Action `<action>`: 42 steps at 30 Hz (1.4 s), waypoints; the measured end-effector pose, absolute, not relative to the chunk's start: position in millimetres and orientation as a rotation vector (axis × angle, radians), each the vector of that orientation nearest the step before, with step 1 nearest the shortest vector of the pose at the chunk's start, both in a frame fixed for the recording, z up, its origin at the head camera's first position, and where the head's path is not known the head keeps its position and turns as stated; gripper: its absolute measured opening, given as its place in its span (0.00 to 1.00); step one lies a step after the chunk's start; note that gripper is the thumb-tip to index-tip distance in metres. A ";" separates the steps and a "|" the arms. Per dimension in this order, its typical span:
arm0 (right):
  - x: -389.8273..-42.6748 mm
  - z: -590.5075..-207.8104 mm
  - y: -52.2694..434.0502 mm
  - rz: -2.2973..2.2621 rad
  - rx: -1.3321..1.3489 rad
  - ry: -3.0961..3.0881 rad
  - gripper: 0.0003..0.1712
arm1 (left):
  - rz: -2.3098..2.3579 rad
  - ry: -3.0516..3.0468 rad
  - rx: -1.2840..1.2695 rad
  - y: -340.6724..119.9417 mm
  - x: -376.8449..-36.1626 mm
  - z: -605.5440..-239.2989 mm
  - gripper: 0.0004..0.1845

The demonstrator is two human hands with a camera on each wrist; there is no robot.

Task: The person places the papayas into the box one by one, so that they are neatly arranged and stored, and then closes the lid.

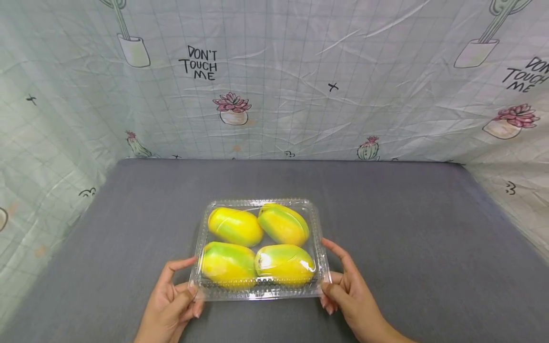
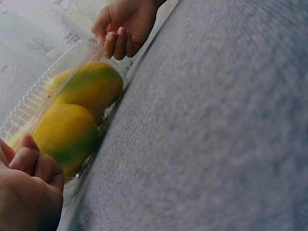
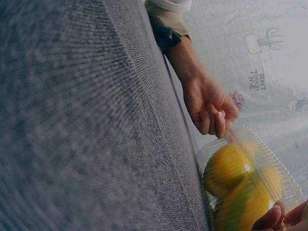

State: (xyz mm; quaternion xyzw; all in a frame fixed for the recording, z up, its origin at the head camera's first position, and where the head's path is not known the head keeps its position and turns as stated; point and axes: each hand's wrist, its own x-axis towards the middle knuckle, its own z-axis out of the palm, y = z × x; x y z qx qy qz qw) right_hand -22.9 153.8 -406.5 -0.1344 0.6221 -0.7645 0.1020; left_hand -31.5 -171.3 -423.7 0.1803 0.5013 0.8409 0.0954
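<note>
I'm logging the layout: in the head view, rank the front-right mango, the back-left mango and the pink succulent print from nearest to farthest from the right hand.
Measured from the right hand:
1. Front-right mango, in the box corner beside that hand.
2. Back-left mango, diagonally across the box.
3. Pink succulent print, up on the back cloth.

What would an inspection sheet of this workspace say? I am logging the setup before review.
Surface: grey cloth-covered table, flat.
Job's things: clear plastic clamshell box, lid down, resting on the table; four yellow-green mangoes inside, two rows of two.
Clutter: nothing seen.
Grippers: left hand pinches the box's near left corner; right hand grips its near right corner.
Cables: nothing seen.
Surroundings: wrinkled backdrop sheet printed with cacti, succulents and "DON'T TOUCH ME", on three sides.
</note>
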 end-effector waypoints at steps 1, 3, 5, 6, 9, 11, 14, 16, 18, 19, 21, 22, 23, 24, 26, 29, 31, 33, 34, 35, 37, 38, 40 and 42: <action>-23.0 -407.2 154.1 -2.256 -0.386 1.834 0.39 | 2.493 1.496 0.525 -171.3 -31.2 -423.7 0.24; -23.5 -408.5 154.5 -2.252 -0.396 1.825 0.39 | 2.495 1.500 0.525 -171.3 -30.8 -424.1 0.24; -23.9 -409.4 154.5 -2.245 -0.387 1.828 0.39 | 2.500 1.492 0.560 -171.4 -31.0 -425.1 0.24; -24.1 -409.7 154.5 -2.241 -0.383 1.830 0.39 | 2.503 1.482 0.584 -171.4 -31.3 -425.8 0.24; -24.2 -409.8 153.6 -2.238 -0.380 1.844 0.39 | 2.515 1.436 0.693 -171.7 -32.7 -429.0 0.24; -24.4 -409.5 152.8 -2.237 -0.381 1.852 0.38 | 2.524 1.390 0.763 -172.5 -33.7 -431.5 0.24; -24.9 -410.0 152.1 -2.233 -0.374 1.849 0.38 | 2.535 1.315 0.843 -173.7 -34.7 -434.4 0.25; -25.0 -411.2 152.6 -2.229 -0.360 1.834 0.39 | 2.540 1.274 0.852 -174.7 -34.5 -435.9 0.25; -24.8 -412.6 153.1 -2.229 -0.359 1.821 0.39 | 2.542 1.244 0.849 -175.5 -34.1 -437.1 0.25; -24.7 -413.0 153.1 -2.228 -0.357 1.818 0.38 | 2.542 1.233 0.849 -176.0 -33.9 -437.9 0.26; -24.2 -413.2 153.0 -2.231 -0.351 1.805 0.38 | 2.537 1.236 0.843 -177.0 -33.6 -439.0 0.26; -23.9 -413.2 153.2 -2.232 -0.349 1.798 0.38 | 2.532 1.246 0.840 -177.2 -33.6 -439.1 0.26; -23.6 -413.1 153.3 -2.238 -0.345 1.792 0.38 | 2.528 1.256 0.830 -177.4 -33.6 -439.1 0.26; -23.2 -412.9 153.4 -2.246 -0.341 1.789 0.38 | 2.522 1.271 0.827 -177.4 -33.7 -439.0 0.26; -22.2 -412.9 153.6 -2.267 -0.337 1.772 0.38 | 2.508 1.297 0.817 -177.3 -34.1 -438.5 0.26; -21.6 -413.1 153.6 -2.286 -0.349 1.756 0.38 | 2.501 1.308 0.791 -177.8 -33.8 -437.1 0.27; -22.1 -412.7 153.5 -2.284 -0.352 1.754 0.38 | 2.502 1.301 0.788 -178.2 -33.6 -436.4 0.27; -22.8 -411.5 154.0 -2.265 -0.346 1.775 0.38 | 2.505 1.303 0.808 -178.3 -34.1 -435.9 0.27; -23.0 -410.4 154.5 -2.250 -0.326 1.795 0.38 | 2.504 1.307 0.821 -178.0 -34.8 -435.9 0.27; -23.2 -409.0 155.1 -2.229 -0.297 1.826 0.38 | 2.500 1.318 0.838 -177.6 -35.4 -435.8 0.27; -23.3 -405.7 156.5 -2.173 -0.235 1.885 0.38 | 2.496 1.349 0.854 -177.0 -36.5 -435.6 0.27; -23.4 -403.9 157.2 -2.144 -0.204 1.910 0.38 | 2.495 1.381 0.871 -176.9 -37.1 -435.6 0.27; -23.4 -400.8 158.3 -2.091 -0.157 1.953 0.38 | 2.498 1.430 0.870 -176.9 -37.6 -435.4 0.27; -23.7 -398.6 159.1 -2.061 -0.146 1.981 0.38 | 2.504 1.468 0.882 -177.0 -37.8 -435.1 0.26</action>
